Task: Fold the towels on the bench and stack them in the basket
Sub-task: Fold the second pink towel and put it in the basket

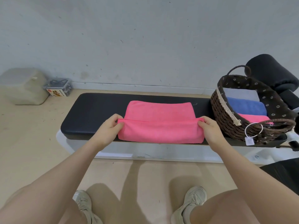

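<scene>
Leftmost, a pale bin (24,86) stands on the floor against the wall, with a clear box (59,87) of dark items just beside it on its right. Next comes the black bench (93,113), padded, running across the middle of the view on a white frame (145,152).

The left hand (109,126) pinches the left end of a folded edge of the pink towel (159,122), thumb and curled fingers clamped on the cloth. The towel lies on the bench near its front edge, partly folded, with the near layer doubled over the far one and its front hem hanging slightly past the bench. The right hand (210,128) grips the right end of that same folded edge, fingers curled round it. Both hands hold the fold at about the same height, one at each end.

Further right, a dark wicker basket (226,117) sits on the bench, just beside the towel. It has a flowered lining and a white tag (249,140) hanging from its near handle. Inside it lie 3 folded towels in a row: grey (241,93) farthest, blue (247,106) in the middle, pink (254,118) nearest. Behind the basket is a black padded roller (271,70).

At the bottom, 2 shoes (84,202) stand on the floor
</scene>
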### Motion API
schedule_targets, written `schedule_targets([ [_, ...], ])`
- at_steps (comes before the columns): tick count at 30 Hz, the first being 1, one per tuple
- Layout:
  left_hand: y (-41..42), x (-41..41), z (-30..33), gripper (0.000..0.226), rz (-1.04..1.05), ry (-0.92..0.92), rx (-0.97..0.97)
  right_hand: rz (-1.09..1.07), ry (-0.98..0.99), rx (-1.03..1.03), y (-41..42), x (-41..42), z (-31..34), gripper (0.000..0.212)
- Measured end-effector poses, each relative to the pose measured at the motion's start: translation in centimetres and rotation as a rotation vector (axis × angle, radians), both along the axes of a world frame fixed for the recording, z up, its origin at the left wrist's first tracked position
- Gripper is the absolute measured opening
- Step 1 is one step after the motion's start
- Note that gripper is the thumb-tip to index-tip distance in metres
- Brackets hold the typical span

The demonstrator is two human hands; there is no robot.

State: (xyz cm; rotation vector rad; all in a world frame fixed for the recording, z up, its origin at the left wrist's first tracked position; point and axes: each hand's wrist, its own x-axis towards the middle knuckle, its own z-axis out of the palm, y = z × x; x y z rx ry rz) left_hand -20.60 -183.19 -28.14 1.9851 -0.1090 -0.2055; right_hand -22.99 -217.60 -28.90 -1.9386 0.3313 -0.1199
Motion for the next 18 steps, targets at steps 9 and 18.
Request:
schedule_targets([
  [9,-3.0,6.7,0.9,0.011,0.088,-0.064,0.142,-0.097,-0.047,-0.309,-0.7,4.8,0.8,0.02],
  [18,-5.0,12.4,-0.5,0.013,0.164,-0.053,0.263,-0.045,0.144,-0.501,-1.5,10.3,-0.5,0.026],
])
